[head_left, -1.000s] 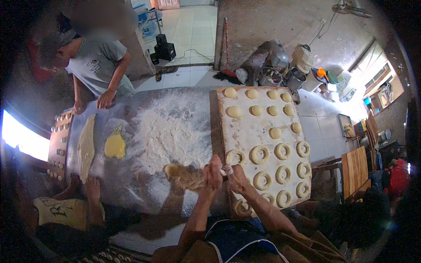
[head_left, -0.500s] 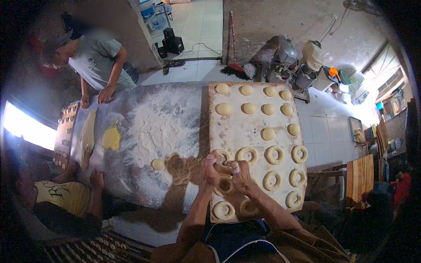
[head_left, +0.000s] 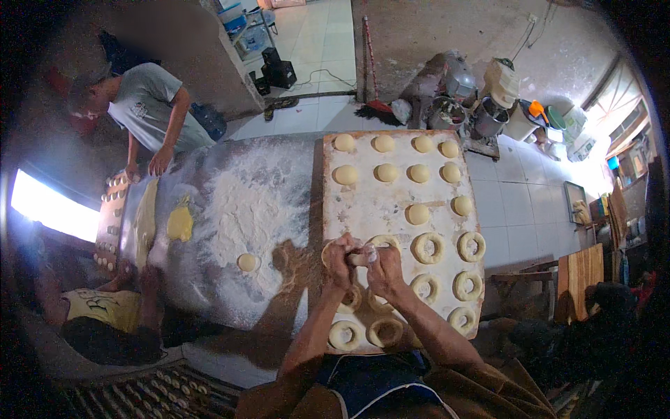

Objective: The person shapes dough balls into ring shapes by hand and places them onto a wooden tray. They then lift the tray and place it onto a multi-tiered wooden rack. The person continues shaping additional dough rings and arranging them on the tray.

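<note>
My left hand [head_left: 340, 262] and my right hand [head_left: 384, 269] are together over a floured wooden board [head_left: 380, 209], both gripping one pale piece of dough [head_left: 359, 257] between their fingers. Dough rings [head_left: 427, 247] lie on the board's near half, around and under my hands. Round dough balls [head_left: 384, 172] sit in rows on its far half. A single flat dough round [head_left: 247, 262] lies on the floured metal table [head_left: 209, 279] to the left of my hands.
Loose flour [head_left: 246, 199] covers the table's middle. A yellowish dough lump [head_left: 180, 223] and a tray of dough pieces [head_left: 109, 216] are at the far left. One person [head_left: 143, 112] leans on the table's far corner, another [head_left: 98, 314] is at its left. Pots and buckets [head_left: 488, 105] stand on the tiled floor.
My hands have moved from the table's edge onto the board and now work a dough piece there. A flat dough round now lies alone on the flour.
</note>
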### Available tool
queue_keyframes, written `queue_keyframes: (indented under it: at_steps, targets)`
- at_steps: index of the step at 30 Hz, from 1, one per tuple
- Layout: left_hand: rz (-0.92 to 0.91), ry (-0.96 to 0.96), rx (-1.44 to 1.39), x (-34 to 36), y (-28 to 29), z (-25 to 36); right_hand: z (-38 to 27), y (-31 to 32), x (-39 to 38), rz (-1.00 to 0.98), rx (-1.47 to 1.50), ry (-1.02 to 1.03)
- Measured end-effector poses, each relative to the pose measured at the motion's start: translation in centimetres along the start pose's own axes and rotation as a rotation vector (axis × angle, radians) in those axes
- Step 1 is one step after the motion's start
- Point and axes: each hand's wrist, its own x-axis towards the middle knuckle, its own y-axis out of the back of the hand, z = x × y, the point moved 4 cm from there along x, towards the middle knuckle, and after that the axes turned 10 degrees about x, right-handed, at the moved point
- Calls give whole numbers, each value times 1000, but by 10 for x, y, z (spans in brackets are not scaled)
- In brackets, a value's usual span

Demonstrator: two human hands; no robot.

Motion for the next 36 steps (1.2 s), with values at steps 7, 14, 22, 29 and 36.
queue_keyframes:
  at_steps: [7,14,22,29,36]
  targets:
    - [185,144,-365,66,24,-24,-17,11,44,-17,429,9]
    - [-244,404,414,112,-12,-116,52,11,74,266,-569,114]
    - [-426,93,154,137,3,-41,84,104,37,363,-684,-53]
    - [-184,109,35,121,42,-45,69,107,42,181,-639,-195]
    - [-71,553,4,-12,192,-99,39,69,46,181,-209,-159]
